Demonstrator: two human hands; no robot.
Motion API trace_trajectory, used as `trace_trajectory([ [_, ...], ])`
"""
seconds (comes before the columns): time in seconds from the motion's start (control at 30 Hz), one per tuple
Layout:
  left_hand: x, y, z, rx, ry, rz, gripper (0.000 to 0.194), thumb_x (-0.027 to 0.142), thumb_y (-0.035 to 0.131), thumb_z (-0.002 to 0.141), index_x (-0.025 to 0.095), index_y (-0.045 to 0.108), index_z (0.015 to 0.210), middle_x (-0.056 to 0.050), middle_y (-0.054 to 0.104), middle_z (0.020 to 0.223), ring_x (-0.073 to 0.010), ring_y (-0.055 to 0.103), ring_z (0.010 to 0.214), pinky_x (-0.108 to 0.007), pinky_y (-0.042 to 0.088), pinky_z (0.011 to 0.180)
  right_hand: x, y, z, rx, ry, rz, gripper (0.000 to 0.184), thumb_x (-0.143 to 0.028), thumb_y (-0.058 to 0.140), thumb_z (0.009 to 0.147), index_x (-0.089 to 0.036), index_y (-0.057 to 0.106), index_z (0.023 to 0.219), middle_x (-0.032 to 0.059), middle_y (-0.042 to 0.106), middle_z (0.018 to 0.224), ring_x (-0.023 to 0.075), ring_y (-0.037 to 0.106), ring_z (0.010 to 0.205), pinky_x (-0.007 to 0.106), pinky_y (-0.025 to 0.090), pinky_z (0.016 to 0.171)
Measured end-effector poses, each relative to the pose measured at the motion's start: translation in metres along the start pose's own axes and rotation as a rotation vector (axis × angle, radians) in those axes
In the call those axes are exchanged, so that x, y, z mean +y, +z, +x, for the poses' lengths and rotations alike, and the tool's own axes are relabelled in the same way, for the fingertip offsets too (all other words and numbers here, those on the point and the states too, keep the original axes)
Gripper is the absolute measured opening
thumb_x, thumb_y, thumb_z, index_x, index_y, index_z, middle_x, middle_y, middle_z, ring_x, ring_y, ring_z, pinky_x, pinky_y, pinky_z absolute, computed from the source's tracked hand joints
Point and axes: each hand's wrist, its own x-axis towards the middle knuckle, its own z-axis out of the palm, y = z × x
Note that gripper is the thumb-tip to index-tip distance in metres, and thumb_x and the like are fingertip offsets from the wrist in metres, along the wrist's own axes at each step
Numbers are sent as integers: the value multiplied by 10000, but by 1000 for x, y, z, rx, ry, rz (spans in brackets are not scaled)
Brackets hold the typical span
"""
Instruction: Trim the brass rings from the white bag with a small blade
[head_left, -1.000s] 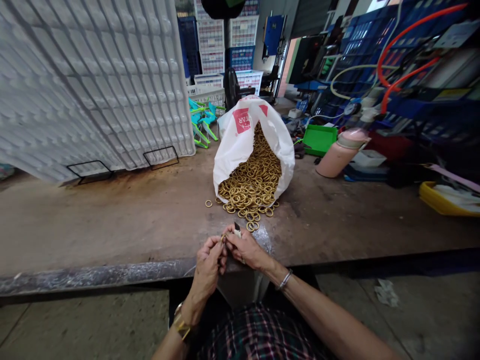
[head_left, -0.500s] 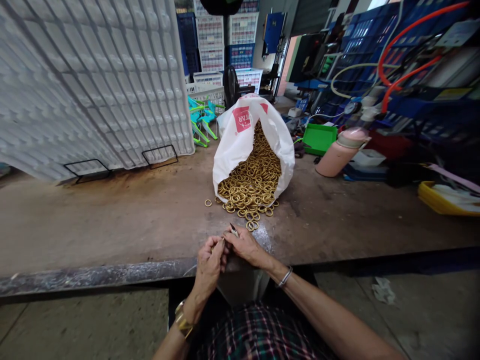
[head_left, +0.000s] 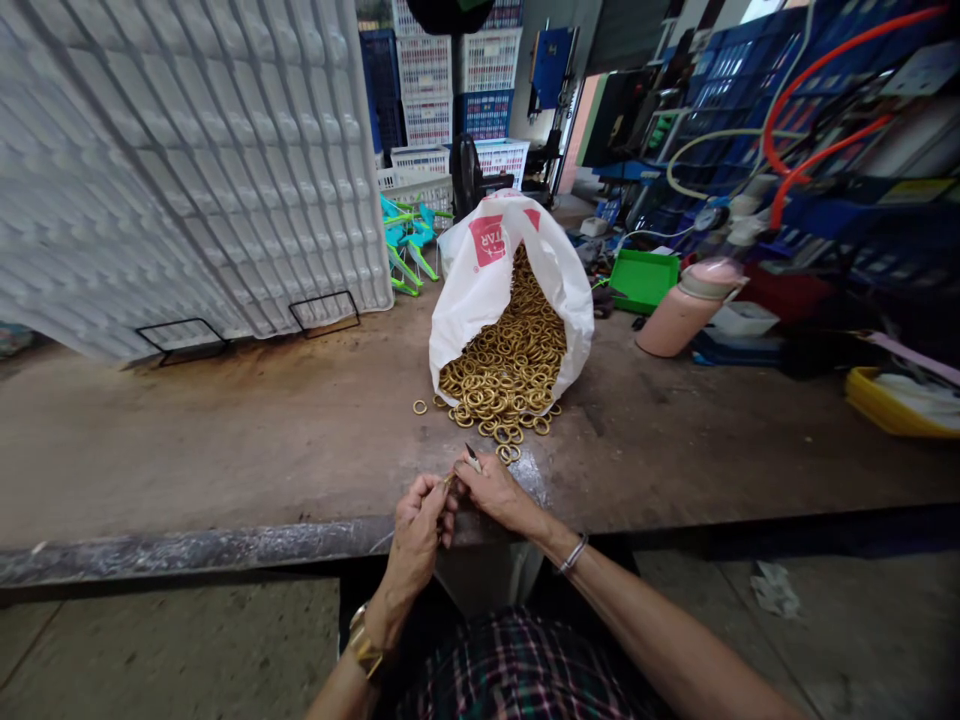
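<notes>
Both my hands meet just above the table's front edge. My left hand [head_left: 417, 522] is closed, thumb and fingers pinching a brass-coloured ring [head_left: 450, 478], mostly covered by the fingertips. My right hand [head_left: 498, 494] is wrapped round a small knife [head_left: 472, 458] with a dark pointed tip and a pale handle; its fingers touch the ring too. Just beyond them, a white plastic bag [head_left: 469, 300] with red print lies open towards me. A heap of brass-coloured rings [head_left: 510, 375] spills from its mouth onto the table.
The brown table [head_left: 225, 450] has a worn front edge. White ribbed trays [head_left: 247, 150] stand upright at left in black wire stands [head_left: 324, 312]. To the right are a pink bottle [head_left: 675, 315], a green tray [head_left: 643, 280] and a yellow tray [head_left: 892, 405]. Crates [head_left: 487, 115] are stacked behind.
My right hand has shifted slightly right, and a little more of the ring shows between the fingertips. The whole view has moved slightly; the bag and heap look the same.
</notes>
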Motion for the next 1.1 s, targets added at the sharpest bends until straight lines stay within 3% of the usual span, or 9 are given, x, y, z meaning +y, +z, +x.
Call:
trace_trajectory([
  [0.17, 2, -4, 1, 42, -25, -225, 304, 428, 607, 748, 179, 436, 717, 48, 521, 607, -40, 408, 429, -142, 315, 360, -9, 4, 27, 106, -104, -459, 196, -182, 391, 827, -164, 586, 842, 40, 628, 727, 129, 557, 667, 210, 352, 602],
  [0.3, 3, -8, 3, 54, -42, -334, 298, 396, 649, 723, 175, 450, 749, 16, 581, 663, -55, 462, 472, -139, 308, 361, -23, 14, 63, 112, -145, -799, 232, -171, 400, 846, -165, 516, 1047, 93, 646, 922, 171, 601, 832, 234, 366, 682],
  [0.5, 6, -14, 3, 60, -78, -446, 289, 345, 689, 684, 144, 489, 737, -57, 645, 802, -74, 515, 539, -152, 324, 376, -34, 32, 101, 117, -75, -989, 236, -244, 392, 876, -141, 444, 1081, 128, 649, 916, 228, 623, 852, 290, 421, 694],
  [0.7, 9, -16, 3, 46, -96, -520, 239, 289, 683, 673, 171, 505, 780, -11, 621, 700, -80, 504, 489, -149, 302, 350, -33, 38, 101, 128, -58, -1075, 218, -208, 371, 876, -150, 431, 1078, 145, 633, 933, 229, 628, 841, 305, 435, 680],
  [0.8, 10, -17, 5, 29, -105, -570, 295, 257, 680, 672, 179, 541, 921, 3, 603, 687, -85, 517, 504, -152, 327, 362, -30, 34, 94, 134, -65, -1072, 214, -174, 340, 876, -158, 474, 1042, 141, 624, 950, 216, 627, 818, 289, 423, 663],
  [0.9, 9, -18, 6, 38, -97, -623, 253, 287, 690, 675, 145, 572, 847, -9, 590, 700, -94, 553, 574, -145, 337, 376, -24, 26, 82, 146, -111, -961, 198, -158, 368, 860, -175, 531, 972, 99, 637, 892, 184, 612, 786, 257, 394, 655],
  [1.1, 8, -16, 7, 120, -85, -646, 254, 222, 745, 608, 149, 511, 673, -7, 591, 689, -90, 552, 585, -123, 288, 353, -15, 3, 38, 87, -170, -303, 211, -245, 405, 839, -166, 581, 753, -11, 559, 601, 104, 494, 565, 203, 355, 565],
])
